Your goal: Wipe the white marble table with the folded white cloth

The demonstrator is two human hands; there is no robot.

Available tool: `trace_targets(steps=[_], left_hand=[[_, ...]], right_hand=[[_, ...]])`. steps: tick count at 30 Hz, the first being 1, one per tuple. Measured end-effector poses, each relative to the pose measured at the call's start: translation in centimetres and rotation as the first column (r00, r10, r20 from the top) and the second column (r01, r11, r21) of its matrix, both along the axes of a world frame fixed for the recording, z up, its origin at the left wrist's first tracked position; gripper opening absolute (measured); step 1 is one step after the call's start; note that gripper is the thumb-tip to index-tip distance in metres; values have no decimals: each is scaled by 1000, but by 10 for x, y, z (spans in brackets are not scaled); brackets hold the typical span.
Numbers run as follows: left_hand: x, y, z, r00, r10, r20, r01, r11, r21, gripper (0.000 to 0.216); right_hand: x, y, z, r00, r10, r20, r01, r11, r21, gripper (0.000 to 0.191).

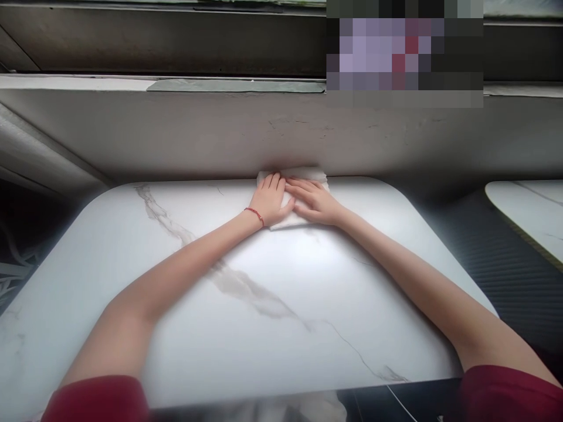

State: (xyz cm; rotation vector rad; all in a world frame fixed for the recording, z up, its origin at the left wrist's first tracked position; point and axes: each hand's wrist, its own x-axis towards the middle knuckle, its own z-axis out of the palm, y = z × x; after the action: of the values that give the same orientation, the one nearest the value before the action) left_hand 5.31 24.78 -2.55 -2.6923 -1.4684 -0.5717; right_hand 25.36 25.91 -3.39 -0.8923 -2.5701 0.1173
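Observation:
A white cloth or paper towel (309,173) lies folded on the white marble-patterned table (185,328), at its far edge against the wall. My left hand (269,199), with a red cord bracelet (255,214) at the wrist, lies flat on the left part of the cloth, fingers pointing away from me. Flat on its right part rests my right hand (319,203), fingers stretched toward the left hand. The two hands nearly meet, and neither grips the cloth. Much of the cloth is hidden beneath them.
Beyond the table stands a grey wall (197,132) with a window ledge (237,86) above it. Another marble-patterned tabletop (532,202) is at the right, past a dark ribbed surface (497,275). White metal legs (17,269) show at the left. A blurred block covers the upper right.

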Motion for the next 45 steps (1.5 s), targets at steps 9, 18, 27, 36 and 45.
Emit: trace_targets(steps=[9,18,27,36,45], left_hand=[[0,0,0,1000,22,-11,-21,1000,16,54],[-10,-15,5,998,-11,-60,13,999,30,57],[-46,-127,-2,987,-157,-35,158,987,38,62],[-77,-218,10,978,-151,-147,161,985,65,64],[-104,-199,10,982,-81,-169,93,993,67,64]], right_hand=[[-3,3,-5,999,-30,-24,31,999,19,61],[-18,-21,-8,991,-131,-7,131,990,60,59],[-48,-160,-7,985,-152,-77,159,983,88,61],[-75,-240,2,997,-42,-63,43,999,6,87],[-104,-207,-2,999,35,-36,-33,997,75,75]])
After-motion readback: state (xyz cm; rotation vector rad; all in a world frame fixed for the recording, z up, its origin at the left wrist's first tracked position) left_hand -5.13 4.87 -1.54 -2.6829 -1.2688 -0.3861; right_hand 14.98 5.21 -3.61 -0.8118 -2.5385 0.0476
